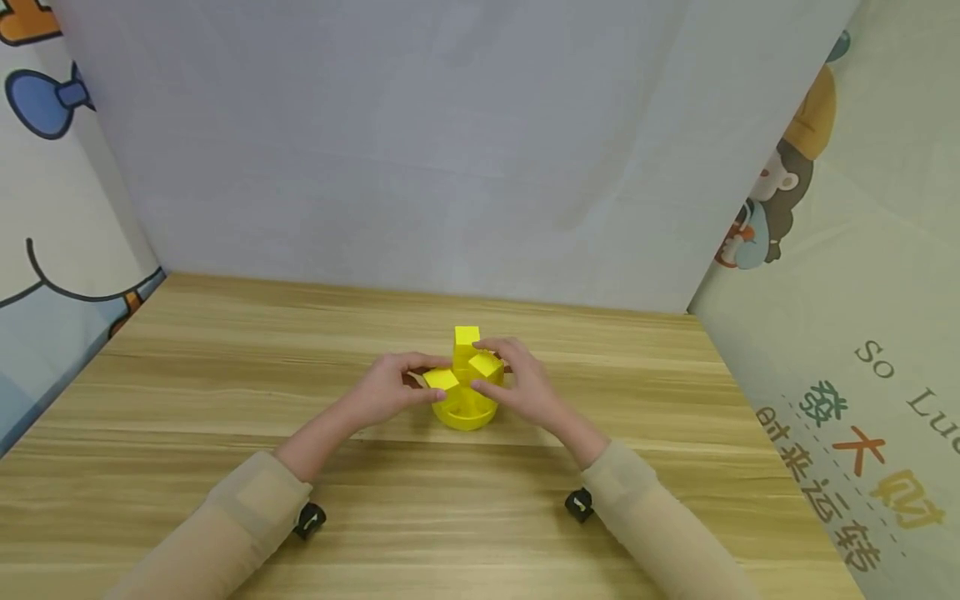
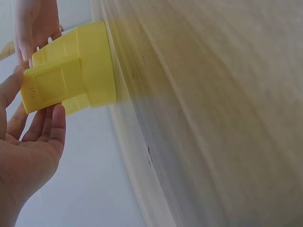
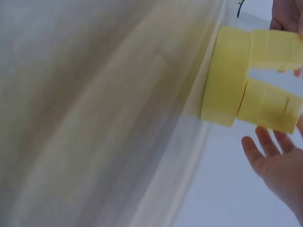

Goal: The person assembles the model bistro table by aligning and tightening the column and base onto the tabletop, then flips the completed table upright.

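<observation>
A yellow plastic piece stands on the wooden table, with a round, bowl-like base [image 1: 465,421] and three square-topped upright blocks. In the head view my left hand [image 1: 375,387] pinches the left block [image 1: 441,380] between thumb and fingers. Raised digits reading 152 mark that block's face [image 2: 52,85] in the left wrist view. My right hand [image 1: 528,387] holds the right block [image 1: 486,365], index finger at its far side and thumb at its near side. The back block [image 1: 467,336] rises between both hands. In the right wrist view, the base [image 3: 227,75] sits flat against the table.
The wooden table [image 1: 450,517] runs back to a pale cloth wall [image 1: 420,150]. Printed cloths hang at the left [image 1: 60,192] and right [image 1: 840,275]. A black wrist device [image 1: 309,521] shows by the left sleeve, another device [image 1: 579,505] by the right.
</observation>
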`<state>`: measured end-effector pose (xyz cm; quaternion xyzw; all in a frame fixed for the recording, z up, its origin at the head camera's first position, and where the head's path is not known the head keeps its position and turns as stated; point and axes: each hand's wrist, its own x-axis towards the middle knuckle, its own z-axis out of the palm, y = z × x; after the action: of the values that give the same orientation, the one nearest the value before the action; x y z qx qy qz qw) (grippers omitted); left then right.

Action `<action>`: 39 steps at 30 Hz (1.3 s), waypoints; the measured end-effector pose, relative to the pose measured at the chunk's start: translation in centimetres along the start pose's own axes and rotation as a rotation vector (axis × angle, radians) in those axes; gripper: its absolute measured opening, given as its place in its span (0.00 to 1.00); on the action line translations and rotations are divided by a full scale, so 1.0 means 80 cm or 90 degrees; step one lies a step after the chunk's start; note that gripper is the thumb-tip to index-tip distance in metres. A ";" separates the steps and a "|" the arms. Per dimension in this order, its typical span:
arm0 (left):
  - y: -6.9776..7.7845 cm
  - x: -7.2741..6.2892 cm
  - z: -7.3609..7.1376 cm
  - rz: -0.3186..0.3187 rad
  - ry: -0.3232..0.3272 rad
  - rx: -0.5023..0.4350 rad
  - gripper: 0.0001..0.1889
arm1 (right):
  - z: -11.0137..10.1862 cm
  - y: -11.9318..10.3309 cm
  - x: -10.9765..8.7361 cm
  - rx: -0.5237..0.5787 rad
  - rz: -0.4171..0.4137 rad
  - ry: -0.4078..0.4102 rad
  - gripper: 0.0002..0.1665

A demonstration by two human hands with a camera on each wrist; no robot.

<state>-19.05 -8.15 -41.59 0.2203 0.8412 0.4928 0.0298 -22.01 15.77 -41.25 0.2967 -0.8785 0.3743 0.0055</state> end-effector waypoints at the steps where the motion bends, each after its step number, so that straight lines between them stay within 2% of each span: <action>1: 0.000 0.000 0.000 0.000 -0.001 -0.001 0.24 | -0.003 0.002 0.000 0.005 -0.016 -0.019 0.30; 6: 0.000 0.000 -0.001 -0.002 -0.001 -0.002 0.24 | -0.018 0.011 0.004 0.046 -0.080 -0.066 0.26; 9: 0.000 0.000 -0.001 0.000 -0.001 -0.001 0.24 | -0.025 0.013 0.006 0.053 -0.080 -0.071 0.25; 11: 0.000 0.000 -0.001 0.001 -0.001 0.000 0.24 | -0.026 0.015 0.007 0.042 -0.058 -0.059 0.24; 19: 0.001 0.001 0.001 -0.003 0.002 0.001 0.24 | -0.019 0.012 -0.005 0.033 0.091 0.032 0.24; 24: 0.003 0.001 0.001 -0.008 0.001 0.001 0.24 | -0.010 0.005 -0.014 0.038 0.147 0.097 0.25; 26: 0.003 0.000 0.001 -0.009 0.002 -0.001 0.24 | -0.008 0.002 -0.014 0.039 0.151 0.106 0.27; 29: 0.002 0.000 0.001 -0.011 0.003 -0.002 0.24 | -0.009 0.000 -0.014 0.014 0.116 0.080 0.32; 32: 0.001 0.000 0.000 -0.012 0.002 0.003 0.24 | -0.018 0.003 -0.012 -0.024 0.031 0.030 0.36; 36: 0.002 0.000 0.000 -0.014 0.001 0.003 0.24 | -0.036 0.008 -0.010 -0.096 -0.114 -0.044 0.30; 39: 0.003 0.000 0.000 -0.018 0.001 -0.002 0.24 | -0.046 0.009 -0.007 -0.146 -0.175 -0.107 0.26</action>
<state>-18.96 -8.05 -41.40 0.2080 0.8435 0.4939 0.0363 -22.70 18.90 -39.24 0.4415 -0.8641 0.2412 0.0166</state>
